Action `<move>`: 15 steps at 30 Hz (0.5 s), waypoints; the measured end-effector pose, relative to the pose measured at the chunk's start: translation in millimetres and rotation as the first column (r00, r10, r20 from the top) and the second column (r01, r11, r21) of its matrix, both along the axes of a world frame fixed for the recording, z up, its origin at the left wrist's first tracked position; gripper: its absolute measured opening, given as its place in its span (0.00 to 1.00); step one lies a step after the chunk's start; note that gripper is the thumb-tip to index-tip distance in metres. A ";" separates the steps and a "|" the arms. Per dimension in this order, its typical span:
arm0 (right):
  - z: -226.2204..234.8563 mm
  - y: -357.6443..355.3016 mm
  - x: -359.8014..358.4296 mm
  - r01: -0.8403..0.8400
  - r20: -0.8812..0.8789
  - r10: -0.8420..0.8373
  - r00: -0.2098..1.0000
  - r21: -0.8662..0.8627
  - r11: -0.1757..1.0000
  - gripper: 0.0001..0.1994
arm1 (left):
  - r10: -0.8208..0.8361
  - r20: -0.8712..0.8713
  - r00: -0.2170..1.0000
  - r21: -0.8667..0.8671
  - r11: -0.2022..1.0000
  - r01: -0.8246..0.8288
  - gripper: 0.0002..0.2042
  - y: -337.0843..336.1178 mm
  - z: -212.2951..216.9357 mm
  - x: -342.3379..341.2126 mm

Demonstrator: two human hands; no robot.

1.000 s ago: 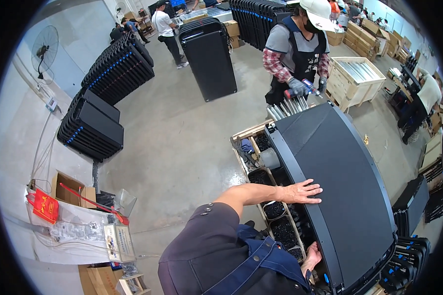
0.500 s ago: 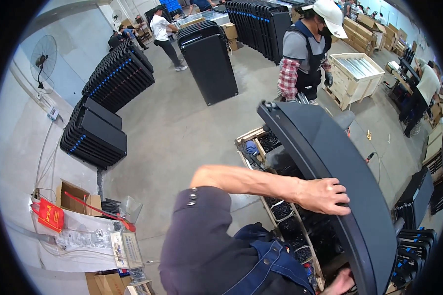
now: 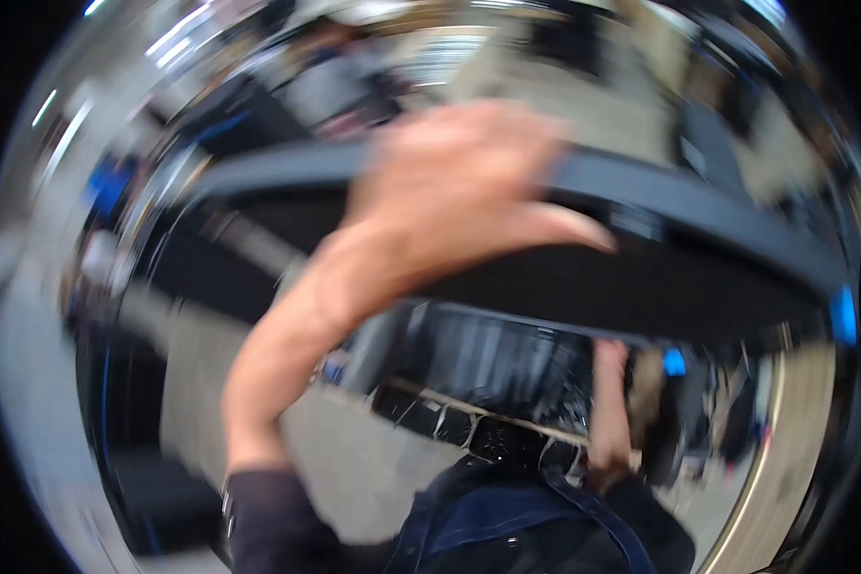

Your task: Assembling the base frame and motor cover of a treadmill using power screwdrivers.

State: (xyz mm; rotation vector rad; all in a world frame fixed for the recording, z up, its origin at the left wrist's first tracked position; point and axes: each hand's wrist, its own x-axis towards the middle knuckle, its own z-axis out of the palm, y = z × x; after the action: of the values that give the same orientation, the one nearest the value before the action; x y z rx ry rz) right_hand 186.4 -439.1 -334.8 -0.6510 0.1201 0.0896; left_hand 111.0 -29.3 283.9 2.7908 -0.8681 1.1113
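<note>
The picture is heavily blurred. A large dark curved panel stretches across the middle of the view, lifted to head height. My left hand lies over its upper edge, fingers wrapped on top and the thumb pointing right. My right hand reaches up from below and meets the panel's lower edge, where its fingers are hard to make out. My dark sleeves and blue overalls fill the lower edge.
Under the panel stands a wooden-framed crate of dark parts on a grey concrete floor. A person in a grey top shows as a blur beyond the panel. Dark stacked panels stand at the left.
The panel has swung up from leaning over the crate to lying across the view at head height. My left hand has risen with it. The view has turned blurry.
</note>
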 end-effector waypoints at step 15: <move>143.6 53.4 -241.1 0.547 -0.749 0.027 0.662 0.508 0.665 0.20 | 0.129 -0.884 0.449 0.102 0.991 -0.086 0.24 6.0 -288.8 286.3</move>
State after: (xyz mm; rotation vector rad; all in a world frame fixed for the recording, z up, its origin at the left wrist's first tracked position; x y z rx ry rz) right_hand -54.7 -385.7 -191.2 0.2449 0.9172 0.0667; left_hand 397.3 -23.3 -4.9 2.8286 -0.5394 -0.4939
